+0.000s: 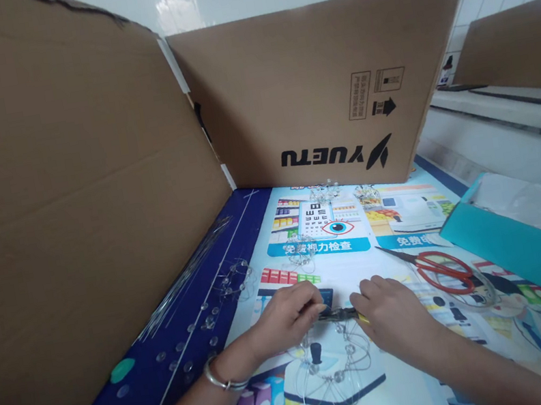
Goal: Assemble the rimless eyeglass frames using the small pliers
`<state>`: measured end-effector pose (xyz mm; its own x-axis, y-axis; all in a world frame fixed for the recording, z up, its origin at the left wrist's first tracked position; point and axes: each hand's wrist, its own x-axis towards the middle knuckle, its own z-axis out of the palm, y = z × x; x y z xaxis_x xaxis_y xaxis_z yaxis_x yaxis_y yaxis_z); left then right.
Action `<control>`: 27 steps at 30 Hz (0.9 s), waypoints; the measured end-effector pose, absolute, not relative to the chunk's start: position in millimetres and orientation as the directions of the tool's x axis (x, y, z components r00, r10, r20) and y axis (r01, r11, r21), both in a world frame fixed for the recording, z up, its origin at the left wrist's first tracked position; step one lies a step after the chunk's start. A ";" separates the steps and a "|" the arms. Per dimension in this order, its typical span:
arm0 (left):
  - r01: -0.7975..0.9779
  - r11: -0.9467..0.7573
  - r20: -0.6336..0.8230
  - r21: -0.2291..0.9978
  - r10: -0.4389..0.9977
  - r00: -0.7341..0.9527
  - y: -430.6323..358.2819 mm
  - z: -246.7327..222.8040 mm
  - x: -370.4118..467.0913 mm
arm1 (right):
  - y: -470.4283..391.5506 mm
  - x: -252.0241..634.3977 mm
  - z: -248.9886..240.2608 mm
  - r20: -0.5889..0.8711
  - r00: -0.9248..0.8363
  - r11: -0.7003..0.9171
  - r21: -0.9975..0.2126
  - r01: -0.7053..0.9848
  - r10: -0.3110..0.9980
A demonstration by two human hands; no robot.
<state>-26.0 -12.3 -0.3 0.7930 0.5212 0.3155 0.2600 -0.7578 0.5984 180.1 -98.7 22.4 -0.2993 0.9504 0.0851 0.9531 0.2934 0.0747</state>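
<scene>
My right hand point(390, 312) is closed round the yellow handles of a pair of pliers point(340, 314), whose dark jaws point left. The jaws reach the fingertips of my left hand point(290, 317), which are pinched together at the top of a ring of looped wire with clear beads point(338, 377). That beaded wire ring lies on the printed sheet below both hands. Whether the jaws grip the wire is too small to tell. A silver bangle is on my left wrist. To the right of my right hand lie red-handled scissors point(445, 272).
Cardboard panels point(325, 96) stand at the back and left. Beaded wire pieces point(300, 250) lie farther back, another point(236, 279) to the left. Straight wires point(180, 283), loose beads point(210, 321) and a green piece point(123, 370) are on the left. A teal box point(532, 248) sits right.
</scene>
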 end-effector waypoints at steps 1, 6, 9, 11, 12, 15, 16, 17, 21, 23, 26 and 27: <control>0.262 -0.760 0.317 0.594 0.521 0.793 -12.6 -0.1 -26.0 | -98.6 180.1 21.9 0.090 -0.299 0.292 0.079 0.953 0.950; 0.278 -0.773 0.316 0.570 0.518 0.795 -14.0 1.5 -25.4 | -99.0 180.3 18.0 0.125 -0.314 0.300 0.115 0.947 0.941; 0.271 -0.784 0.324 0.559 0.507 0.799 -14.2 2.4 -24.8 | -99.6 180.4 15.5 0.142 -0.319 0.301 0.130 0.945 0.937; 0.269 -0.791 0.327 0.550 0.501 0.801 -14.3 2.8 -24.6 | -99.8 180.3 14.5 0.145 -0.325 0.306 0.136 0.942 0.935; 0.268 -0.793 0.328 0.547 0.497 0.803 -14.3 2.8 -24.5 | -99.9 180.3 14.3 0.146 -0.329 0.310 0.140 0.940 0.933; 0.266 -0.798 0.329 0.540 0.492 0.806 -14.4 2.5 -24.5 | -100.3 180.2 14.9 0.144 -0.339 0.319 0.146 0.936 0.930; 0.265 -0.800 0.330 0.539 0.490 0.807 -14.4 2.3 -24.6 | -100.5 180.2 15.3 0.143 -0.339 0.319 0.147 0.936 0.930; 0.264 -0.801 0.329 0.538 0.488 0.809 -14.5 2.0 -24.6 | -100.7 180.2 15.7 0.142 -0.337 0.317 0.147 0.937 0.931; 0.269 -0.802 0.325 0.533 0.488 0.810 -14.5 1.0 -24.5 | -100.6 180.5 15.3 0.145 -0.333 0.312 0.154 0.938 0.932; 0.270 -0.805 0.327 0.528 0.486 0.811 -14.5 0.7 -24.3 | -99.9 180.6 14.4 0.147 -0.336 0.313 0.157 0.937 0.930; 0.279 -0.810 0.326 0.516 0.487 0.810 -14.8 1.0 -24.0 | -99.1 180.3 13.7 0.152 -0.340 0.316 0.161 0.935 0.928; 0.284 -0.810 0.327 0.512 0.490 0.808 -14.9 1.2 -24.0 | -99.2 180.0 13.7 0.155 -0.339 0.314 0.165 0.935 0.928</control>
<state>-24.0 -14.9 1.2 0.8078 0.4903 0.3271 0.2844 -0.8103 0.5123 180.0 -99.2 13.7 -0.3392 0.9278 0.1552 0.9350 0.3143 0.1645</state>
